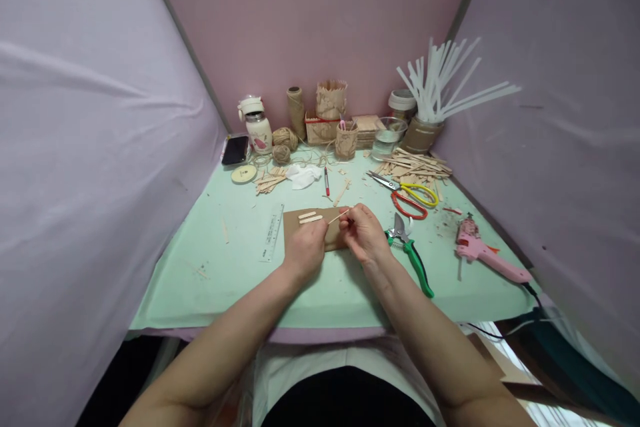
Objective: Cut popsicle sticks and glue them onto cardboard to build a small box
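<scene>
A thin wooden stick [338, 217] spans the gap between my two hands, above a brown cardboard piece [334, 239]. My left hand [306, 248] is closed on the stick's left end, over the cardboard's left half. At the other end, my right hand [364, 232] pinches the stick between its fingertips, at the cardboard's right edge. Two short sticks with rounded ends [311, 219] lie side by side on the cardboard, just beyond my left hand. A clear ruler [273, 233] lies left of the cardboard. Green-handled pruners [417, 265] rest right of my right hand.
A pink glue gun [493, 259] with a cord lies at the right. Yellow-handled and red-handled scissors [419, 193] and a stick pile [415, 165] are behind the pruners. A red pen [327, 181], white cloth [304, 177], twine, bottle [259, 132] and water bowl [388, 139] stand or lie further back.
</scene>
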Demonstrator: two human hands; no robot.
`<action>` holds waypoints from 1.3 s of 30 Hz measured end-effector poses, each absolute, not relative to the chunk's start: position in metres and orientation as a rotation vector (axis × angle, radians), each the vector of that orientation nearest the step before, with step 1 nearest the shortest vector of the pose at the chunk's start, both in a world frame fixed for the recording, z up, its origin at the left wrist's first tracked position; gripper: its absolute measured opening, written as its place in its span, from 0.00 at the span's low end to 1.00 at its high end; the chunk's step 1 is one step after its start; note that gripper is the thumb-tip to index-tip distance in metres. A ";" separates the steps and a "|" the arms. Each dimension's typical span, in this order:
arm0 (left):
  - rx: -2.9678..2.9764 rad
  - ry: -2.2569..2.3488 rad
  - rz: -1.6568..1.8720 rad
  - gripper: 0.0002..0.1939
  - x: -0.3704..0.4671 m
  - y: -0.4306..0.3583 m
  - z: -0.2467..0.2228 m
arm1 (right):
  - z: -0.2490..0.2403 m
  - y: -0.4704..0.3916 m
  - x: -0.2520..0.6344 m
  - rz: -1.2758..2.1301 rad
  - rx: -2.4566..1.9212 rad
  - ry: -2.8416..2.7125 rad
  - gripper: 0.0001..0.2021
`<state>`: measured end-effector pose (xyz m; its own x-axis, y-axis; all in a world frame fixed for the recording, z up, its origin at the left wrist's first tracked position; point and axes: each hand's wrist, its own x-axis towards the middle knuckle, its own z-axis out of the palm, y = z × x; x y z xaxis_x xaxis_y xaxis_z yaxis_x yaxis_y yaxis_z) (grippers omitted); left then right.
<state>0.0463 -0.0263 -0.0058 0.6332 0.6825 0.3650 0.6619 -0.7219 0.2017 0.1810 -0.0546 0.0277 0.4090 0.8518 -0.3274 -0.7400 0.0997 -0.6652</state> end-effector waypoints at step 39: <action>1.903 0.936 0.743 0.16 0.071 -0.051 0.007 | 0.019 -0.074 0.199 1.046 -1.142 -0.733 0.09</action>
